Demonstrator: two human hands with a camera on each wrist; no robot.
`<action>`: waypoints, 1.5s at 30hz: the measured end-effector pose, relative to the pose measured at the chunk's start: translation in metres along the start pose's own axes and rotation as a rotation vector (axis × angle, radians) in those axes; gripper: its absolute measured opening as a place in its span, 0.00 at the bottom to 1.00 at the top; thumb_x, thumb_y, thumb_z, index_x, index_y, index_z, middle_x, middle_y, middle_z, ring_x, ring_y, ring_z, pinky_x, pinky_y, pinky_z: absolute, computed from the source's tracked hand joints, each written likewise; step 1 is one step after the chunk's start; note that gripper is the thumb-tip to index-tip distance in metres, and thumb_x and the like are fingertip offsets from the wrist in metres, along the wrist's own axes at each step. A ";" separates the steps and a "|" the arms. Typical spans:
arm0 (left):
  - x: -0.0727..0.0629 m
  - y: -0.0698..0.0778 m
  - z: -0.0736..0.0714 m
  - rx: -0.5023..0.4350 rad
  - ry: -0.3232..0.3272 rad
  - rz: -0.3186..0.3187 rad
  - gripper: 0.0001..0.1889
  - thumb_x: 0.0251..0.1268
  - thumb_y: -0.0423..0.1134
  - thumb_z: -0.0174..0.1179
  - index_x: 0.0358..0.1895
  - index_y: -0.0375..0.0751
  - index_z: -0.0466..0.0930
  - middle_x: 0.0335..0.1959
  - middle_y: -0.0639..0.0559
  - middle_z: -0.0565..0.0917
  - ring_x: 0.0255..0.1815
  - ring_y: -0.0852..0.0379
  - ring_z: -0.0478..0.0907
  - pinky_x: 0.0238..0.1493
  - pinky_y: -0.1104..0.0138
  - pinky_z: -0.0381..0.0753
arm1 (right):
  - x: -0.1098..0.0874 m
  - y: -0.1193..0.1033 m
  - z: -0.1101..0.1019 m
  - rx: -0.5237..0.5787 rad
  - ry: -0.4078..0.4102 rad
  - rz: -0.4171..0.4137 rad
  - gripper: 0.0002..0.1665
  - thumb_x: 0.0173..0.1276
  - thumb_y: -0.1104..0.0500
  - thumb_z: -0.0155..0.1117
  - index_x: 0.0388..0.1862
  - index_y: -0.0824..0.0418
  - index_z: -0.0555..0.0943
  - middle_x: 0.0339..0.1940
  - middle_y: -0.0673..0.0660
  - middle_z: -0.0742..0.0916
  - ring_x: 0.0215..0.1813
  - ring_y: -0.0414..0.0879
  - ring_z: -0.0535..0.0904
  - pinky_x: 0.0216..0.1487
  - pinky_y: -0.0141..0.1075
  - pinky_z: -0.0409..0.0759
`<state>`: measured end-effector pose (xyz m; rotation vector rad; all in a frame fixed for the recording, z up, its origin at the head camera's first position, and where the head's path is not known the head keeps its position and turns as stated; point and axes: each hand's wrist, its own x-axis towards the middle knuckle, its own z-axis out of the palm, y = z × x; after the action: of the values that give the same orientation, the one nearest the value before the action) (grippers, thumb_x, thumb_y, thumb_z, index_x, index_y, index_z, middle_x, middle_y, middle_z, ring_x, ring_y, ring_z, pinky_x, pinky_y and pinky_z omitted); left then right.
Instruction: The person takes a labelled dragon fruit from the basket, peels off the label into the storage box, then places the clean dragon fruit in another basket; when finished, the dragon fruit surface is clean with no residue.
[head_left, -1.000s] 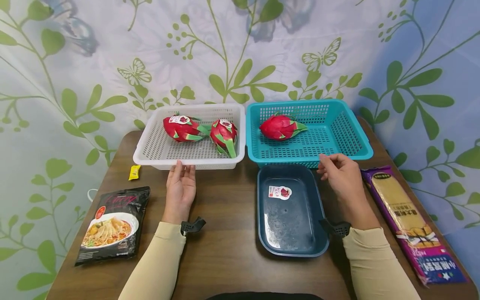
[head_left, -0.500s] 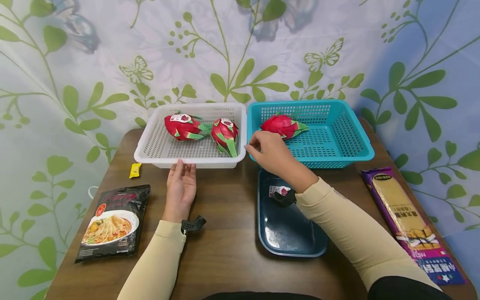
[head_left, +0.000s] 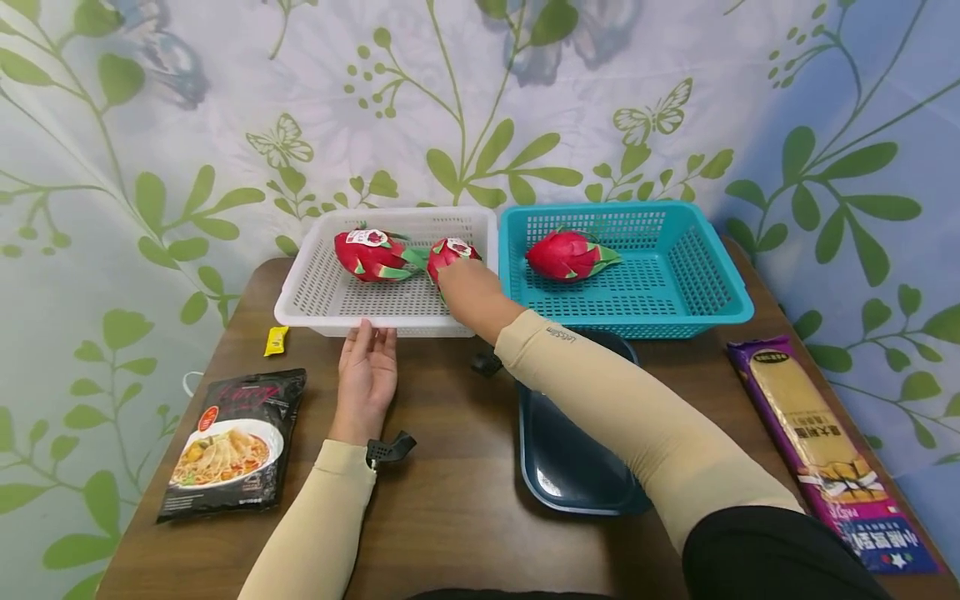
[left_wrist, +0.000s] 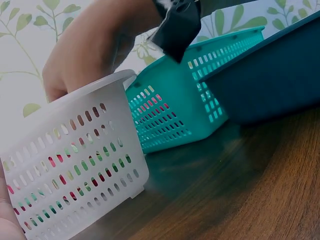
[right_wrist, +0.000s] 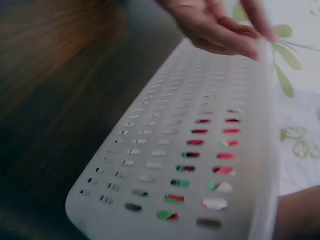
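Observation:
My left hand (head_left: 367, 372) is palm up at the front of the white basket (head_left: 318, 319), its thumb on the rim and its fingers curled under it. The right hand (head_left: 472, 293) reaches over that rim into the basket, right at a red dragon fruit (head_left: 452, 247) with green leaf tips. Its fingers are hidden behind the back of the hand, so I cannot tell if they grip the fruit. Another dragon fruit (head_left: 369, 257) with a white sticker lies to the left in the same basket. In the left wrist view the right hand (left_wrist: 85, 52) dips behind the white rim.
A teal basket (head_left: 705, 315) holding one dragon fruit (head_left: 566, 256) adjoins on the right. The right forearm crosses above a dark blue tray (head_left: 581, 467). A black noodle packet (head_left: 232, 446) and yellow sweet (head_left: 276, 340) lie left, a pasta packet (head_left: 825, 450) right.
My right hand has swept leftward from the front of the teal basket, past its left corner, to the right-hand dragon fruit in the white basket. The left hand has stayed at the white rim.

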<state>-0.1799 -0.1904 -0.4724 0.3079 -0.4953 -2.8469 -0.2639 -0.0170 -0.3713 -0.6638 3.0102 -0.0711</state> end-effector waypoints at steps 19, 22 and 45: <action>0.000 -0.002 -0.003 0.005 0.009 0.003 0.05 0.77 0.29 0.61 0.43 0.35 0.73 0.41 0.41 0.80 0.39 0.50 0.83 0.47 0.63 0.87 | 0.030 -0.015 0.016 0.084 -0.005 0.259 0.18 0.75 0.53 0.70 0.58 0.59 0.87 0.52 0.56 0.89 0.48 0.52 0.87 0.49 0.49 0.88; -0.001 -0.003 -0.002 0.029 -0.004 0.003 0.04 0.80 0.29 0.58 0.43 0.35 0.73 0.41 0.41 0.80 0.40 0.51 0.83 0.48 0.64 0.87 | 0.032 -0.014 0.019 0.102 -0.013 0.263 0.16 0.77 0.54 0.66 0.58 0.59 0.86 0.54 0.56 0.89 0.51 0.52 0.87 0.52 0.48 0.86; -0.001 -0.003 -0.001 0.046 -0.020 0.016 0.05 0.77 0.30 0.61 0.43 0.35 0.74 0.43 0.41 0.81 0.41 0.51 0.84 0.51 0.63 0.86 | 0.031 -0.007 0.023 0.198 0.203 0.249 0.18 0.67 0.56 0.76 0.52 0.65 0.88 0.49 0.63 0.85 0.52 0.53 0.82 0.48 0.43 0.88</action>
<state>-0.1797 -0.1879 -0.4740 0.2825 -0.5651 -2.8293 -0.2877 -0.0370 -0.3949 -0.2772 3.1906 -0.4432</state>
